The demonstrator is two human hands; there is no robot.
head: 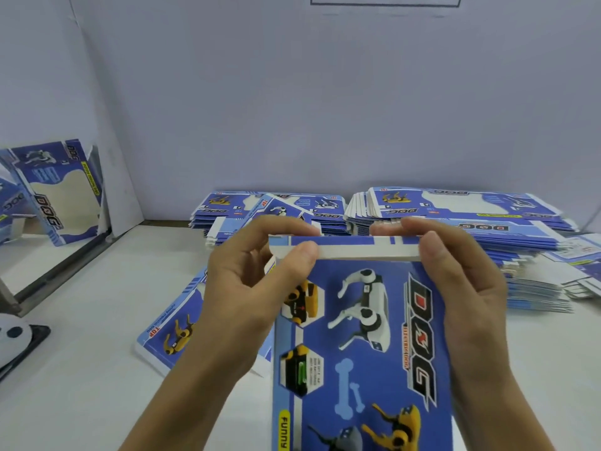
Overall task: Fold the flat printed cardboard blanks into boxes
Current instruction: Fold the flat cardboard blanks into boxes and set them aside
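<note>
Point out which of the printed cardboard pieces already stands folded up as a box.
The box at far left, beside the wall: it stands upright with its window cutout showing, while the stacks at the back lie flat.

The held box [361,353] carries "DOG" in large outlined letters down its right side, with a small red word beside it, too blurred to read. A yellow strip at its lower left reads "FUNNY". The flat blank [169,333] on the worktop [81,369] shows "TOP". The rear right stack [461,206] shows "TOP" and "DOG" upside down. The folded box [55,193] at left reads "DOG".
</note>
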